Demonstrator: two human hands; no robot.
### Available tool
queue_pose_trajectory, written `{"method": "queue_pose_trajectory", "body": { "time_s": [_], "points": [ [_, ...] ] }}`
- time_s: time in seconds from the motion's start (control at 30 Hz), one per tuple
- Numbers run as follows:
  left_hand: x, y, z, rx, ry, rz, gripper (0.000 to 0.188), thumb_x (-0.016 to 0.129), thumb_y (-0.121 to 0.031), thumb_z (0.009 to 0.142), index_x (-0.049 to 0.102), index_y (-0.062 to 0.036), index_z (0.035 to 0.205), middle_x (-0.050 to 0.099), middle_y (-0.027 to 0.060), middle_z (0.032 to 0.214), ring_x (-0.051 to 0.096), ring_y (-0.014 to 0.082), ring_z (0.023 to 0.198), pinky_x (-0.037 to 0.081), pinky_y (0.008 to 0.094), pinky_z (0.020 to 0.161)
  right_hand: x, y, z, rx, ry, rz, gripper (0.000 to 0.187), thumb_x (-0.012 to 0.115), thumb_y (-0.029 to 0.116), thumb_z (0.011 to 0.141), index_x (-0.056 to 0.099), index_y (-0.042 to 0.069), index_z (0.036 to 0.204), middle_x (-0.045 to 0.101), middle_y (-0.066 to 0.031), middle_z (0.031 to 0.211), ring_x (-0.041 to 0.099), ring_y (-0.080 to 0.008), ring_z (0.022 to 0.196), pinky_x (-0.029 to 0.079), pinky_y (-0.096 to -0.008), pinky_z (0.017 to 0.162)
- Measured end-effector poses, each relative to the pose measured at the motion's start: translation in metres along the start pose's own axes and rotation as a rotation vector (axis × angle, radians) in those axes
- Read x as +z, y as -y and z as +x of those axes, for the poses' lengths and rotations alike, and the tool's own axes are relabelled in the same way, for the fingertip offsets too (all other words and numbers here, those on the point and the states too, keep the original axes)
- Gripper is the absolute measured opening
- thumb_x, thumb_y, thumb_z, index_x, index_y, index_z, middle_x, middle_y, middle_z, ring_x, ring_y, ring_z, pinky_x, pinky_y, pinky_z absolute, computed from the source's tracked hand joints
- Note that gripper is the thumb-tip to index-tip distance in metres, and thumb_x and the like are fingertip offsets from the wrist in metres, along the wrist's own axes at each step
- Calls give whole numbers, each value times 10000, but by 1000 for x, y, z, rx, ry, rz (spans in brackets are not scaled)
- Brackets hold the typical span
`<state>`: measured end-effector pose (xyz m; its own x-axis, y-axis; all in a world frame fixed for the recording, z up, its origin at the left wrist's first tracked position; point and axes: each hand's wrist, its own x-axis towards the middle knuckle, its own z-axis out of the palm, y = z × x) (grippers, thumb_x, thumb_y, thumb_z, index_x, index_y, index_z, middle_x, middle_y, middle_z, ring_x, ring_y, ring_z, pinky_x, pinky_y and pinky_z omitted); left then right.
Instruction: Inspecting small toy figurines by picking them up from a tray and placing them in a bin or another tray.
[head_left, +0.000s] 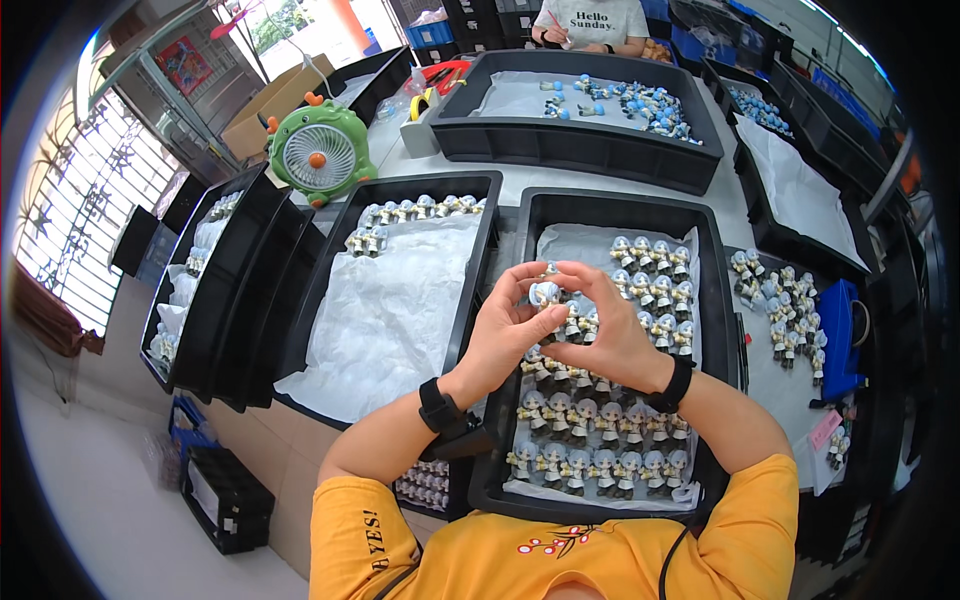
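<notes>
My left hand (500,330) pinches a small white-haired figurine (545,295) between thumb and fingers. My right hand (615,335) curls round its other side, fingertips meeting it; the figurine's lower part is partly hidden by my fingers. Both hands are above a black tray (710,300) lined with white sheet, where rows of similar figurines (600,465) stand. To the left, a second black tray (335,275) has a short group of figurines (420,207) at its far end, on a crumpled white liner (385,310).
A green animal-shaped fan (320,150) stands at the far left, beside a tape dispenser (420,130). Beyond, a large black bin (580,140) holds blue-topped parts. Loose figurines (790,310) lie right, near a blue container (840,340). Stacked trays (230,290) flank the left. Another person (595,25) sits opposite.
</notes>
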<state>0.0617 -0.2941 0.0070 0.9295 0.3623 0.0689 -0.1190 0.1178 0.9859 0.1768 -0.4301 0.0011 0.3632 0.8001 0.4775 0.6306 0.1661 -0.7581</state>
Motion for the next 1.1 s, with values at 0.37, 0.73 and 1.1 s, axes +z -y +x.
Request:
{"method": "queue_pose_trajectory", "body": {
  "time_s": [0.37, 0.73, 1.1],
  "points": [
    [0, -5, -2, -76, 150, -424, 420, 515, -206, 967, 350, -44, 1318, 474, 152, 1320, 555, 300, 1160, 493, 408, 945, -7, 9, 2, -176, -123, -45, 864, 801, 120, 643, 345, 66, 1375, 529, -139, 1131, 525, -275, 1072, 462, -364, 891],
    [3, -5, -4, -81, 153, -544, 379, 487, -195, 986, 389, -42, 1318, 501, 132, 1280, 567, 272, 1149, 518, 357, 912, -8, 3, 0, -120, -140, 9, 918, 850, 239, 632, 341, 65, 1376, 554, -136, 1175, 548, -268, 1113, 437, -385, 941],
    [0, -6, -4, -106, 149, -560, 422, 518, -266, 971, 394, -40, 1306, 514, 135, 1243, 569, 269, 1129, 519, 357, 899, -7, 3, 0, -28, -46, 52, 968, 847, 277, 656, 290, 62, 1418, 522, -122, 1234, 498, -262, 1176, 386, -403, 997]
  ]
}}
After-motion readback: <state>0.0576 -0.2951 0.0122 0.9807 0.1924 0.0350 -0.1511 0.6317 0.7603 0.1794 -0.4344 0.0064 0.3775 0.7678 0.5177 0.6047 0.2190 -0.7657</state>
